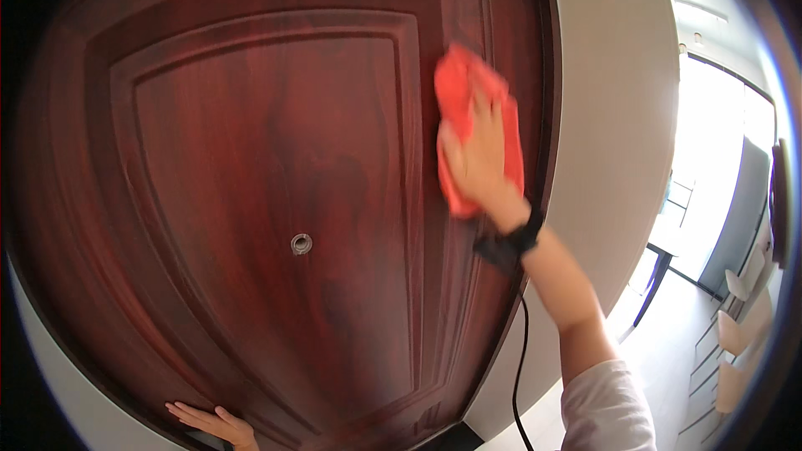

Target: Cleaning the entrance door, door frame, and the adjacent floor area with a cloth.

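A dark red-brown paneled wooden door (pixel 269 138) fills most of the view, with a round metal peephole (pixel 301 243) in its middle panel. My right hand (pixel 479 150) presses a red cloth (pixel 460 84) flat against the door's raised molding near the right edge, its fingers pointing up; hand and cloth are slightly blurred. A black strap with a small device (pixel 510 244) is around my right wrist. My left hand (pixel 216 425) is at the bottom left, resting by the door's lower left edge with its fingers extended and no object visible in it.
A black cable (pixel 519 376) hangs below my right wrist. Right of the door frame is a beige wall (pixel 604 106). Beyond it lies a bright room with a dark-legged table (pixel 658 275), several chairs (pixel 736 332) and a large window (pixel 708 150).
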### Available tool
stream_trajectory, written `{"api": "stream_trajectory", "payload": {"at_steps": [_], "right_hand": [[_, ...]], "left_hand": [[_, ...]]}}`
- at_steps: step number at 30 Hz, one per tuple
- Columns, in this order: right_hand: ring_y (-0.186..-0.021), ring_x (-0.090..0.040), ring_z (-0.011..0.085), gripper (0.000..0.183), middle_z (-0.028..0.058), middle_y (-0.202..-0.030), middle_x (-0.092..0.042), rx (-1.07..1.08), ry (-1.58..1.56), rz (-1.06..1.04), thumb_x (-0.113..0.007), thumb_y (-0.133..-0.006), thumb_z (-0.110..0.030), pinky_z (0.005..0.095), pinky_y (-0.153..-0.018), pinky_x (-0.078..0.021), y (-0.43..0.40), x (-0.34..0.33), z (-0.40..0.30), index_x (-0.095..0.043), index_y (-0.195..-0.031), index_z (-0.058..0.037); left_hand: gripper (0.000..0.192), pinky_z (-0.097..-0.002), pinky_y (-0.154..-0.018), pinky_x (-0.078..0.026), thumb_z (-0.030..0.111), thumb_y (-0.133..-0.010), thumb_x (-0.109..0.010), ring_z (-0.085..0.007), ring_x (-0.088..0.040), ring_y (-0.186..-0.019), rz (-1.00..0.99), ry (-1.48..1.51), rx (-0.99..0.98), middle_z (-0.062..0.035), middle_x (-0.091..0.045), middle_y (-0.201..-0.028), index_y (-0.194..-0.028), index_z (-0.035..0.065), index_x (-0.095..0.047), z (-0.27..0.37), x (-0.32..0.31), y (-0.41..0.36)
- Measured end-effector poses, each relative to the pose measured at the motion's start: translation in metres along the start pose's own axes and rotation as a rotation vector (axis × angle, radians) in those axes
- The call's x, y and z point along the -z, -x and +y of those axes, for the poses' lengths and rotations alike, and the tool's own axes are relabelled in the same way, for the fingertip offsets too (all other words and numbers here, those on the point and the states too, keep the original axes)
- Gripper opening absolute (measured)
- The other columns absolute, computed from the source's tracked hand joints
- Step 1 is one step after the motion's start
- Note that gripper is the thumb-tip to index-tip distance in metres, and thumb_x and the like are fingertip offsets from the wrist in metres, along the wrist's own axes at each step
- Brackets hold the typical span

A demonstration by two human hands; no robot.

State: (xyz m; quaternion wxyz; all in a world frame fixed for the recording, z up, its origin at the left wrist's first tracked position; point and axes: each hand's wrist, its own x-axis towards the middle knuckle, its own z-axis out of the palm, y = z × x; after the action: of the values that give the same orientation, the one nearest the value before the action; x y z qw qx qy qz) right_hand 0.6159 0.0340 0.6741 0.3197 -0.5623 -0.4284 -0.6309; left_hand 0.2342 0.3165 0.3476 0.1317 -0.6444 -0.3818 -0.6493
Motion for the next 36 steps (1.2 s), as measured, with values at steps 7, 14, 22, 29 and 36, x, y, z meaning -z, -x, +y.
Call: {"api": "stream_trajectory", "payload": {"at_steps": [7, 14, 22, 29, 36], "right_hand": [[-0.125, -0.036, 0.0392, 0.054, 0.0230, -0.132, -0.042, -0.138, -0.102, -0.327, -0.048, -0.087, -0.033, 0.0554, -0.105, -0.0172, 0.125, 0.024, -0.033, -0.044, -0.127, 0.0035], [-0.133, -0.025, 0.0344, 0.046, 0.0191, -0.140, -0.035, 0.024, 0.379, -0.013, -0.028, -0.096, -0.034, 0.0555, -0.107, -0.0116, -0.088, -0.023, 0.022, -0.052, -0.119, -0.0018], [-0.134, -0.023, 0.0357, 0.062, 0.0229, -0.137, -0.038, -0.268, -0.045, -0.007, -0.030, -0.093, -0.046, 0.0541, -0.109, -0.0104, -0.178, -0.028, -0.063, -0.065, -0.094, 0.0048], [-0.129, -0.034, 0.0296, 0.061, 0.0135, -0.142, -0.035, 0.129, -0.232, 0.160, -0.040, -0.090, -0.044, 0.0448, -0.108, -0.0205, -0.197, -0.076, -0.287, -0.039, -0.135, -0.0024], [-0.124, -0.040, 0.0308, 0.059, 0.0169, -0.139, -0.039, 0.236, -0.388, 0.179, -0.045, -0.088, -0.035, 0.0428, -0.105, -0.0245, -0.223, -0.102, -0.336, -0.036, -0.135, -0.0006]], "left_hand": [[0.069, -0.0526, -0.109, -0.011, 0.044, -0.096, -0.026, -0.0401, -0.012, -0.137, -0.014, -0.048, 0.012, -0.0233, -0.009, -0.149, -0.142, -0.0041, -0.011, 0.002, 0.008, -0.001], [0.062, -0.0523, -0.109, -0.010, 0.038, -0.098, -0.024, -0.0374, -0.013, -0.137, -0.083, -0.101, -0.013, -0.0206, -0.010, -0.150, -0.143, -0.0029, -0.013, 0.006, 0.018, -0.004], [0.058, -0.0523, -0.109, -0.006, 0.036, -0.097, -0.019, -0.0335, -0.029, -0.133, -0.309, -0.068, 0.100, -0.0180, -0.029, -0.145, -0.138, -0.0044, -0.029, 0.018, 0.079, -0.029], [0.055, -0.0542, -0.108, -0.009, 0.031, -0.096, -0.024, -0.0375, -0.030, -0.132, -0.256, 0.084, 0.121, -0.0217, -0.029, -0.143, -0.136, -0.0058, -0.030, 0.036, 0.085, -0.028], [0.055, -0.0573, -0.107, -0.007, 0.030, -0.094, -0.028, -0.0409, -0.030, -0.130, -0.302, 0.168, 0.069, -0.0278, -0.030, -0.140, -0.133, -0.0098, -0.031, 0.050, 0.104, -0.034]]}}
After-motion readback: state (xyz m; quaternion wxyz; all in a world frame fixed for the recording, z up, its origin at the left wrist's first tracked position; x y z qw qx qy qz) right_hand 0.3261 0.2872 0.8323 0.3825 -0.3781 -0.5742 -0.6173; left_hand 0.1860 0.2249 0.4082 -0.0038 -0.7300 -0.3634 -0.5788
